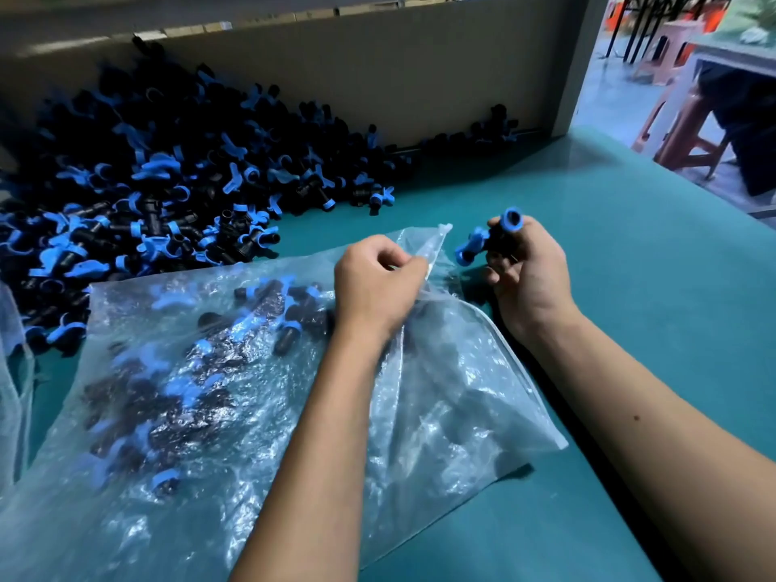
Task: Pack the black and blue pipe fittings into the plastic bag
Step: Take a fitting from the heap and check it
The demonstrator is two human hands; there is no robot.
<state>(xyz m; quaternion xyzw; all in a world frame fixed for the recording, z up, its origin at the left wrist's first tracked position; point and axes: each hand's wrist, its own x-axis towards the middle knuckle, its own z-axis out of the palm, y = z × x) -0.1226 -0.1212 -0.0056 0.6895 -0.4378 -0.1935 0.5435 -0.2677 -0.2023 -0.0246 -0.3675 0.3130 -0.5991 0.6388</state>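
The left hand (380, 283) pinches the upper edge of the plastic bag (218, 371) between thumb and curled fingers, lifting that edge off the desk (630, 287) so the mouth gapes toward the right. The right hand (527, 270) is curled round a small clutch of pipe fittings (499, 239), black bodies with blue collars, one blue ring poking up above the knuckles and a blue wing sticking out to the left. It hangs just beside the raised mouth, apart from the film.

The step in hand looks like loading: one hand keeps the bag open while the other brings a fresh handful to it. The next move calls for carrying the fittings the short way left into the opening and letting go low enough that they slide down inside. The mouth must stay lifted during this, since the film is limp and would likely fall shut. The winged blue parts could snag on the edge.

The bag lies flat on the green desk, clear and crinkled, its bottom toward the near left. A fair number of fittings already show through it, gathered mostly in the left half; the right half looks nearly empty. A large loose pile of fittings (147, 182) remains on the desk beyond, heaped against a cardboard wall (378, 77), so much of the packing seems still ahead.
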